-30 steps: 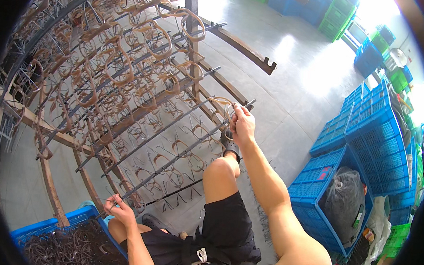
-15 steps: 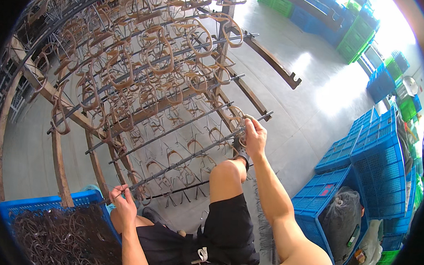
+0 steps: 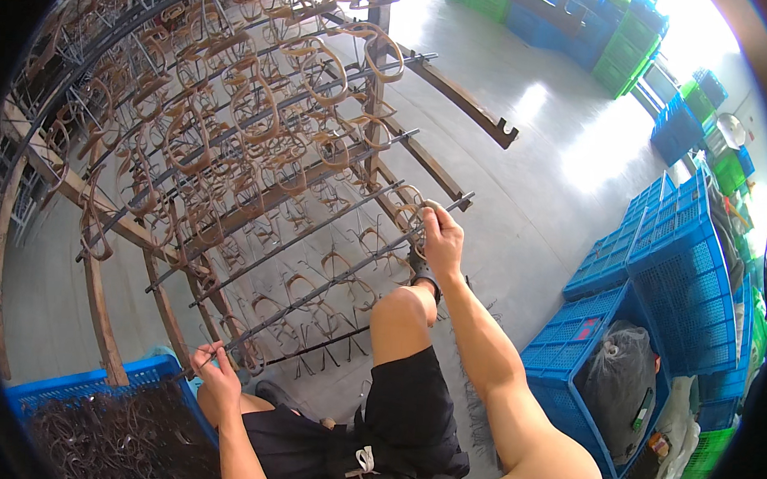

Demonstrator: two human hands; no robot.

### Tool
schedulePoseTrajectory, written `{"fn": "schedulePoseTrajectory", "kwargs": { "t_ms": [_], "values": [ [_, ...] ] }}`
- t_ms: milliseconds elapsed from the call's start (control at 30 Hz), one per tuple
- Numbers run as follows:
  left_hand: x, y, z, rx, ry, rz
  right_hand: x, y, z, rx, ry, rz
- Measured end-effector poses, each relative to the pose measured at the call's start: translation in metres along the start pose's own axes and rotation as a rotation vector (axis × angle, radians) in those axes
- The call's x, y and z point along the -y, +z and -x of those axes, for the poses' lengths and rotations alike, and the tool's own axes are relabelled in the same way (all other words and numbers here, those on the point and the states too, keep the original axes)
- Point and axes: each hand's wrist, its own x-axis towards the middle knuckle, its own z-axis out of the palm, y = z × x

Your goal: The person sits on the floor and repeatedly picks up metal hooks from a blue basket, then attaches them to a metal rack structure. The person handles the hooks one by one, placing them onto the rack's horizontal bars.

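A long dark metal rod (image 3: 343,277) slants across the lower part of a rack, with brown loop-shaped pieces (image 3: 301,285) hanging along it. My left hand (image 3: 218,385) is closed around the rod's near left end, fingertips pinched together. Close to the far right end, my right hand (image 3: 442,241) is closed on the rod, thumb and fingers pressed together beside a brown loop (image 3: 415,232). The fingers partly hide the rod there. Above it, more rods on the rack carry several rows of similar brown loops (image 3: 264,116).
The rack has rusty brown arms (image 3: 460,100) jutting right and a brown upright (image 3: 375,87). At lower left stands a blue crate (image 3: 125,372) of dark curly strips. Stacked blue crates (image 3: 686,255) stand on the right, one holding a dark bag (image 3: 616,395). Green crates (image 3: 625,66) are farther back.
The whole scene has shifted slightly left in the view. Both hands keep their hold at the two ends of the rod, with no clear movement against the rack.
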Motion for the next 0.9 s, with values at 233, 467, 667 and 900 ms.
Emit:
{"fn": "schedulePoseTrajectory", "kwargs": {
  "t_ms": [233, 467, 667, 900],
  "values": [
    [-0.012, -0.003, 0.000, 0.016, -0.020, -0.030, 0.011, -0.005, -0.004, -0.044, 0.165, -0.063],
    [0.016, -0.098, 0.042, -0.344, -0.078, -0.609, 0.007, -0.018, -0.013, 0.116, 0.337, -0.024],
    [0.092, -0.140, 0.039, 0.137, -0.877, -0.420, 0.020, -0.012, 0.037, -0.160, -0.178, 0.570],
    [0.100, -0.178, 0.076, -0.125, -0.640, -0.179, 0.114, 0.082, 0.217, 0.747, -0.359, 0.185]
  ]
}}
